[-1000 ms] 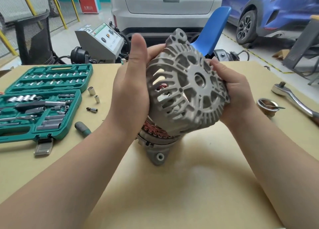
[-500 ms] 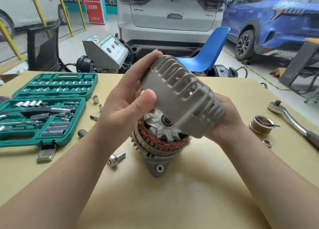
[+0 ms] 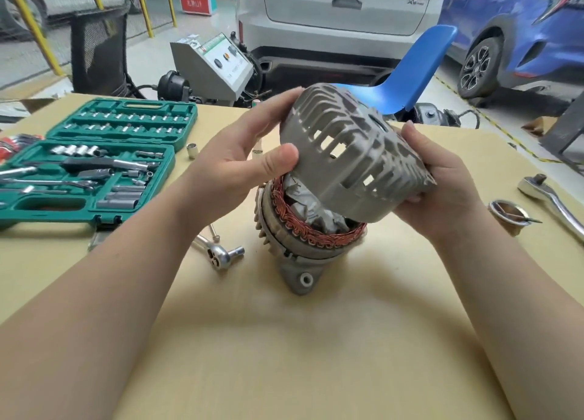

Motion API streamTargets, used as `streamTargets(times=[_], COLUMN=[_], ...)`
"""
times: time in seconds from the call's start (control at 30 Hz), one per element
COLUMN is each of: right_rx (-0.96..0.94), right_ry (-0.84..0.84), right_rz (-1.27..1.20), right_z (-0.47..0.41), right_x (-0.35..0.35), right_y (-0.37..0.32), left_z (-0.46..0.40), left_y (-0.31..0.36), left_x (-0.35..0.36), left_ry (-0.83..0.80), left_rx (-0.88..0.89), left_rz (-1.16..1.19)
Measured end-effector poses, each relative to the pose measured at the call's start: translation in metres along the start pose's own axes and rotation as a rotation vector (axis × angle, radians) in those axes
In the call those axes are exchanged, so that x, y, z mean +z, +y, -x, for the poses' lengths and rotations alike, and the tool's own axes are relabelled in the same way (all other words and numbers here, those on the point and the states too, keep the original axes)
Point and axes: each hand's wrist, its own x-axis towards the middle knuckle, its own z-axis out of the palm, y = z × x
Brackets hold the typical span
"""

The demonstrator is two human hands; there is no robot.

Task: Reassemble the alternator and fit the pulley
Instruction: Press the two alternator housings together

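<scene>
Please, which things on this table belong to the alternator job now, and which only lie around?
In the job:
- grey slotted metal housing cover, held tilted by left hand and right hand
- alternator body with copper windings
- grooved metal pulley

Lying about:
- green plastic socket case
- blue plastic chair

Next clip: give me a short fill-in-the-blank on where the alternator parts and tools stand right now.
1. The slotted housing cover is gripped by ____ hands.
2. It sits ____ over the copper windings, not seated.
3. The pulley lies on the table by the ____ hand.
4. The green socket case lies ____.

Missing: both; tilted; right; open
</scene>
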Motion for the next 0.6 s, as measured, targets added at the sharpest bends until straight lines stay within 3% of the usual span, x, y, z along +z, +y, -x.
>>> streamTargets(times=[0.3, 0.6], right_rx=[-0.117, -0.139], right_ry=[0.136, 0.05], right_rz=[0.195, 0.204], right_z=[-0.003, 0.002], right_x=[-0.001, 0.003], right_y=[0.009, 0.009], left_z=[0.007, 0.013], left_y=[-0.02, -0.029], left_x=[-0.019, -0.032], left_ry=[-0.074, -0.106], left_rx=[-0.125, -0.166], left_rz=[0.021, 0.123])
